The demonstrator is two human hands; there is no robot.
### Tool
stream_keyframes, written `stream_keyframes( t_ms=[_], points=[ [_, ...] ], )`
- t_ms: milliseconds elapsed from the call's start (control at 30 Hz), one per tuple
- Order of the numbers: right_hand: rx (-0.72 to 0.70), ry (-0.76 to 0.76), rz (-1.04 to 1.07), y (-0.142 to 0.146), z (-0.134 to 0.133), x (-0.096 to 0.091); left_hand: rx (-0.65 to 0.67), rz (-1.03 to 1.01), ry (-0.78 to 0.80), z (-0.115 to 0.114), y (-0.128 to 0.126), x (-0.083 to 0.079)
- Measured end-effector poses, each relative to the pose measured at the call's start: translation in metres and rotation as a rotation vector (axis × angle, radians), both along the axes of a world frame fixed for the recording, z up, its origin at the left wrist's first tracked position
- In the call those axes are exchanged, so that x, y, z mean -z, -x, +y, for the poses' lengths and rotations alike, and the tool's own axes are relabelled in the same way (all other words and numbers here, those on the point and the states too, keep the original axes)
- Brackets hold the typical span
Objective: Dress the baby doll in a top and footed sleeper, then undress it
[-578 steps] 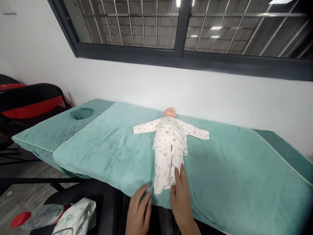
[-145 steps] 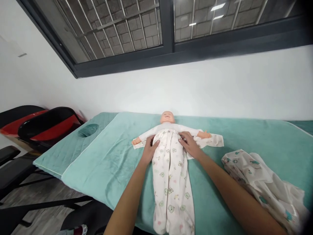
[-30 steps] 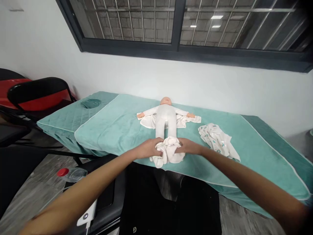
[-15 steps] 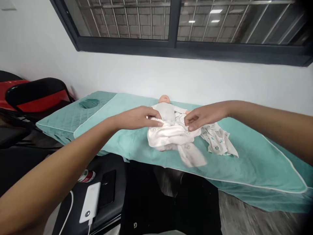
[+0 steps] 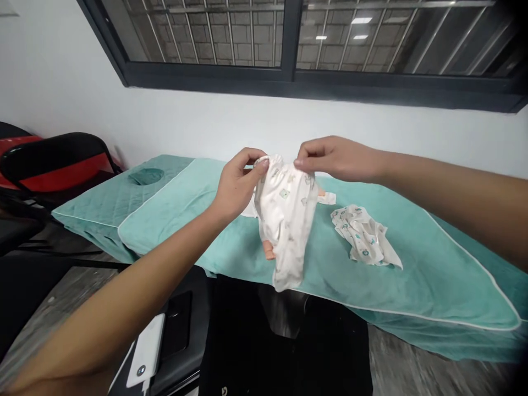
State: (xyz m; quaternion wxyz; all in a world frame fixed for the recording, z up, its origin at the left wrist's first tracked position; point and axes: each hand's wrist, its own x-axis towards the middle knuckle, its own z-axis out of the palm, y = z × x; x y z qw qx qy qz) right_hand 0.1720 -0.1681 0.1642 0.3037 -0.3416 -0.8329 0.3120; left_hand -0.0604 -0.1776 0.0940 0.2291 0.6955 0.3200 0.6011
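White printed baby pants (image 5: 287, 214) hang upright between my two hands, held by the top edge. My left hand (image 5: 238, 182) pinches the left side of that edge between thumb and fingers. On the other side, my right hand (image 5: 339, 158) pinches the right end. Behind the cloth lies a baby doll, mostly hidden; a bare foot (image 5: 269, 250) peeks out at the lower left, and part of a limb shows at the right. A second printed white baby garment (image 5: 365, 236) rests crumpled on the green bed cover (image 5: 416, 269), right of the pants.
A dark-framed window (image 5: 289, 82) is set in the white wall behind the bed. Folding chairs with red backs (image 5: 61, 170) stand at the left. A white power bank (image 5: 146, 352) and a black phone (image 5: 177, 324) lie on a dark seat at the lower left.
Both hands have risen and lifted the pants from a bunched shape to hanging lengthwise. The cloth now covers most of the doll, whose head and torso showed before.
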Motion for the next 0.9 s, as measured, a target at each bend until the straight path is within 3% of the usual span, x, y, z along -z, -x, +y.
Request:
stream_keyframes(
  t_ms=[200, 300, 400, 500, 600, 733, 800, 900],
  points=[
    [0.067, -0.161, 0.138, 0.020, -0.005, -0.007, 0.009, -0.085, 0.071, 0.011, -0.001, 0.015],
    [0.112, -0.180, 0.284, 0.034, 0.003, -0.013, 0.156, -0.016, 0.182, 0.002, -0.016, 0.037],
    [0.240, -0.214, 0.363, 0.036, 0.025, -0.014, 0.374, 0.037, 0.402, -0.015, -0.032, 0.064],
    [0.370, -0.238, 0.390, 0.026, 0.058, 0.000, 0.441, -0.134, 0.624, -0.024, -0.036, 0.084],
    [0.457, -0.097, 0.353, 0.016, 0.088, 0.032, 0.300, -0.389, 0.638, -0.017, -0.024, 0.095],
    [0.349, 0.330, 0.206, 0.026, 0.108, 0.086, -0.048, -0.572, 0.472, 0.011, 0.003, 0.112],
    [0.259, 0.424, 0.157, 0.040, 0.113, 0.111, -0.229, -0.532, 0.491, 0.026, 0.017, 0.127],
    [0.201, 0.437, 0.083, 0.056, 0.123, 0.140, -0.460, -0.280, 0.591, 0.042, 0.037, 0.155]
  ],
)
